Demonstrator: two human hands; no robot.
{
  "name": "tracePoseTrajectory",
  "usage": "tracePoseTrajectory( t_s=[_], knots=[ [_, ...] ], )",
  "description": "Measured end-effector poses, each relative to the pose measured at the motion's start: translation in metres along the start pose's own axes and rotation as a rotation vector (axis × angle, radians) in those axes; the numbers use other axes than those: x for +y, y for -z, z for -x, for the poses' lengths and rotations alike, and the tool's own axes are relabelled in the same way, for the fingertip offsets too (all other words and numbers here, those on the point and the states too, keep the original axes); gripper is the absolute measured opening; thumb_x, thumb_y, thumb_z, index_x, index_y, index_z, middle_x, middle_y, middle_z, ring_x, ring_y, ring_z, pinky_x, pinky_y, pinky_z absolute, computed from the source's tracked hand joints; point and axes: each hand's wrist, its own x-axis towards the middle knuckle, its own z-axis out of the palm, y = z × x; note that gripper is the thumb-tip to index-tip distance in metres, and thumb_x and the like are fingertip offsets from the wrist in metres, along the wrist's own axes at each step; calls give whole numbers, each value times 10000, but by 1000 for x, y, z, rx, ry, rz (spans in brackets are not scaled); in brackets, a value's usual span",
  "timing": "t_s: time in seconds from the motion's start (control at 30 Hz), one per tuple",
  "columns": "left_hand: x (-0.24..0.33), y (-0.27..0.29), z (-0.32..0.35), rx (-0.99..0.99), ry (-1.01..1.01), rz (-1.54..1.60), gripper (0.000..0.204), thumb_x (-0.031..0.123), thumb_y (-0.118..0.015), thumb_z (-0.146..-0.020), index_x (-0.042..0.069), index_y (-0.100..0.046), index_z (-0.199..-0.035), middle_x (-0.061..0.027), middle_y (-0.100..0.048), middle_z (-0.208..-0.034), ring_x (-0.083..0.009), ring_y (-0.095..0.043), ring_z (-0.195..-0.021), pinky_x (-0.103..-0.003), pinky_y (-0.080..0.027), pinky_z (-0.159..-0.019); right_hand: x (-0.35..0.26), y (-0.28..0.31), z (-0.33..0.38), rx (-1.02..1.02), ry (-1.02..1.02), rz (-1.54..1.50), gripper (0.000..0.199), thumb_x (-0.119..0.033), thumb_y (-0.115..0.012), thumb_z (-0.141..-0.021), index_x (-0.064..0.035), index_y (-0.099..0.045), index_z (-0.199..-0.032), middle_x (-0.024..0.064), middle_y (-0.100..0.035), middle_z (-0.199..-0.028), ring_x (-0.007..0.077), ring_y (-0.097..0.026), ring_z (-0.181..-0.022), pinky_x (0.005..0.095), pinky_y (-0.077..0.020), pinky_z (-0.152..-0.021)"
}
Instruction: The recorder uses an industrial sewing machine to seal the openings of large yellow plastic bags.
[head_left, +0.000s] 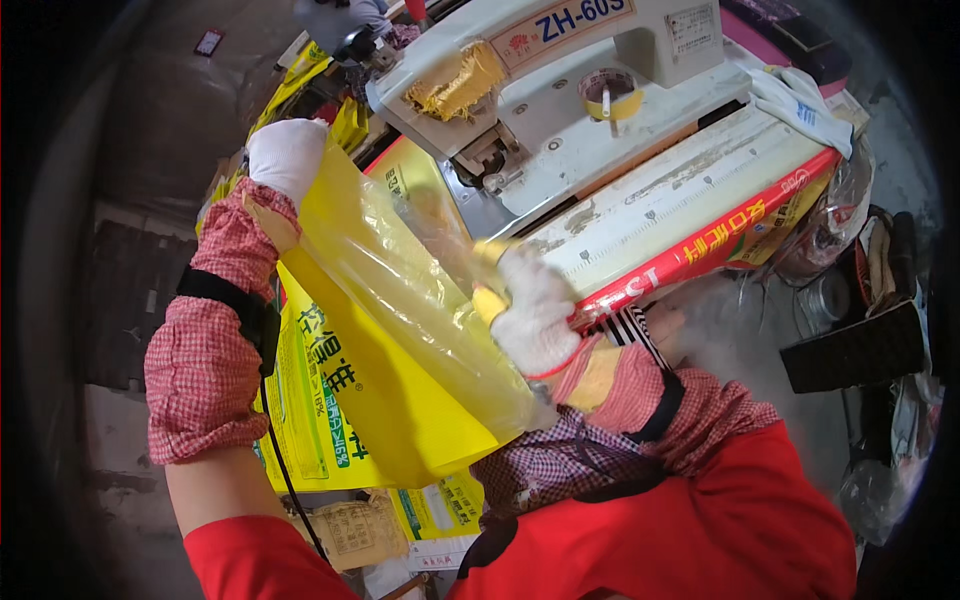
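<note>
My left hand [287, 160], in a white glove, is closed on the top edge of a yellow printed bag [385, 440]. The bag hangs in front of me, with a clear plastic liner [390, 260] along its right side. My right hand [537, 310], in a white glove with yellow fingertips, is blurred by motion beside the liner. Its thumb and forefinger look apart, and I see nothing between them. Just beyond the hands stands a grey industrial sewing machine [560, 120], its needle end close to the bag's mouth.
A worktop edge [680, 190] with a ruler scale and red printed sheeting [715, 240] runs to the right. A spare white glove [800, 105] lies at its far end. A tape roll [612, 95] is on the machine. More yellow bags [300, 75] lie at far left.
</note>
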Motion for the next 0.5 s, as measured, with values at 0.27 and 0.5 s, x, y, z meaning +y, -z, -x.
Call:
tracePoseTrajectory(
  t_s=[0.27,0.5],
  knots=[
    [20,8,-1,-75,-13,27,199,206,-574,-811,88,-698,-913,-102,-700,-858,-283,-689,-815,-403,-538,-671,-16,21,-17,-386,-254,-403,550,-163,-632,-809,-39,-464,-1319,199,-643,-945,334,-639,-796,402,-516,-714],
    [25,2,1,-52,-79,96,205,237,-579,-780,110,-703,-883,-82,-681,-703,-267,-689,-707,-383,-531,-614,-15,-1,-24,-878,-425,-56,357,-226,-593,-801,5,-608,-1072,242,-653,-901,353,-646,-767,420,-498,-674]
  ],
)
